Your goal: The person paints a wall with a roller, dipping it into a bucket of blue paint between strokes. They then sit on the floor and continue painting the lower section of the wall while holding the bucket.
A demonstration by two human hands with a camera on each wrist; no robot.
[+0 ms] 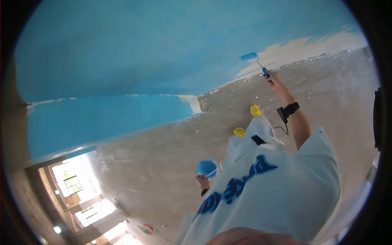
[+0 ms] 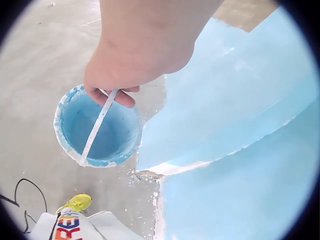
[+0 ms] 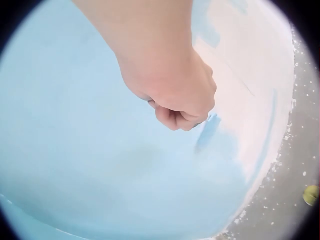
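My right hand point(image 1: 270, 76) grips the handle of a small paint roller point(image 1: 248, 56) whose blue sleeve lies against the wall. In the right wrist view the fist point(image 3: 176, 97) hides the handle and only the roller sleeve point(image 3: 207, 131) shows past the knuckles. A blue paint bucket point(image 1: 206, 167) hangs from my left hand point(image 1: 202, 181) beside my body. The left wrist view shows the fingers of that hand point(image 2: 125, 67) curled round the bucket's thin white bail point(image 2: 99, 124), with the bucket point(image 2: 67, 132) hanging open-topped below, its inside coated in blue.
Most of the wall point(image 1: 143, 49) is painted blue; a bare white patch point(image 1: 302, 47) lies beside the roller. The concrete floor point(image 1: 326, 90) is speckled with white. My yellow shoes point(image 1: 255, 110) stand near the wall's foot. A bright window opening point(image 1: 69, 181) shows at one side.
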